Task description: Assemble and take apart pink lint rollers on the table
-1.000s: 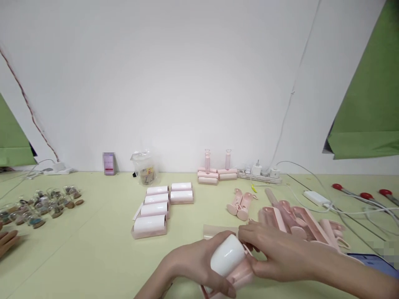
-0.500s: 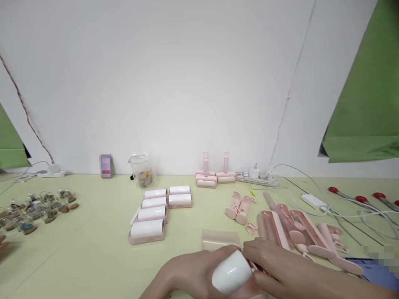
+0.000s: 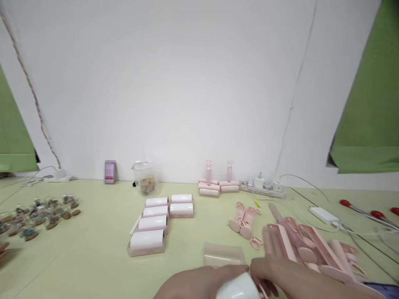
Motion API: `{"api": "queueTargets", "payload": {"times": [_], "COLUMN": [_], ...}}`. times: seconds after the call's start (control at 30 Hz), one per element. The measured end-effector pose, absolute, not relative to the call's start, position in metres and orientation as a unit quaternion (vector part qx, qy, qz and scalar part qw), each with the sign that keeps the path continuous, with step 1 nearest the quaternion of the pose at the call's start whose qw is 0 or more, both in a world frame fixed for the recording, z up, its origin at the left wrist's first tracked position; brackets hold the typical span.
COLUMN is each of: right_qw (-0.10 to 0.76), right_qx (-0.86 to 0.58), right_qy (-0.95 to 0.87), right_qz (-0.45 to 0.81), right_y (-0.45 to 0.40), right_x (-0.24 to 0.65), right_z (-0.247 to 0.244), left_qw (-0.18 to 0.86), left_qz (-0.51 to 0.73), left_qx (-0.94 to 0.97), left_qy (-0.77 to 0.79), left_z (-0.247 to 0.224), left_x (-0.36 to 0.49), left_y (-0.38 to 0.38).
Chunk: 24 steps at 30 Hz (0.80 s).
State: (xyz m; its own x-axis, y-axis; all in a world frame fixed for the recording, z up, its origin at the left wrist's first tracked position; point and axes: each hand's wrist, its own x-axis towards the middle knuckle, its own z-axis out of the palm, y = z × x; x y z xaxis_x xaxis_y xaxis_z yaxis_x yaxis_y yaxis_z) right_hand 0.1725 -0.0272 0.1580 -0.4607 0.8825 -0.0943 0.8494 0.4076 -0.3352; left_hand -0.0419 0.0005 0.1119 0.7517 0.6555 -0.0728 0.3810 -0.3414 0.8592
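At the bottom edge, my left hand is closed around a white lint roller roll, which lies tilted and is partly cut off by the frame. Right against the roll's right end is my right hand, its fingers curled downward. A bit of pink plastic shows between that hand and the roll; what the right fingers grip is mostly hidden. Just beyond my hands lies a translucent curved cover. Pink plastic roller parts are heaped to the right, partly behind my right forearm.
Several white rolls in clear covers stand left of centre. Pink lint rollers sit by the wall near a power strip. Further out are pink handles, a plastic bag, small glass jars, a phone and red-ended tools.
The view has tilted up slightly, so things on the table appear lower. My hands and the white roll have dropped toward the bottom edge, with the left hand still around the roll.
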Motion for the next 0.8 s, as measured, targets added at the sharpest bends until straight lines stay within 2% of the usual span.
{"api": "queueTargets", "payload": {"times": [0.13,0.3,0.53,0.67,0.8], "right_qw": [0.095,0.280,0.437,0.485,0.493], "right_qx": [-0.495,-0.481,-0.450,-0.383,-0.431], "right_qy": [-0.820,-0.746,-0.660,-0.621,-0.608], "right_qz": [0.270,0.366,0.414,0.483,0.449], "right_y": [-0.021,-0.021,-0.021,-0.017,-0.008], "right_x": [0.183,0.184,0.165,0.158,0.161], "right_z": [0.160,0.133,0.097,0.080,0.093], "left_qw": [0.474,0.518,0.504,0.507,0.461], "left_qz": [0.145,0.160,0.223,0.289,0.287], "left_qx": [0.805,0.781,0.777,0.737,0.767], "left_qy": [0.326,0.311,0.302,0.340,0.342], "left_z": [0.117,0.118,0.109,0.109,0.111], "left_x": [-0.042,-0.036,-0.029,-0.024,-0.037], "left_y": [0.002,0.006,0.006,-0.003,0.001]}}
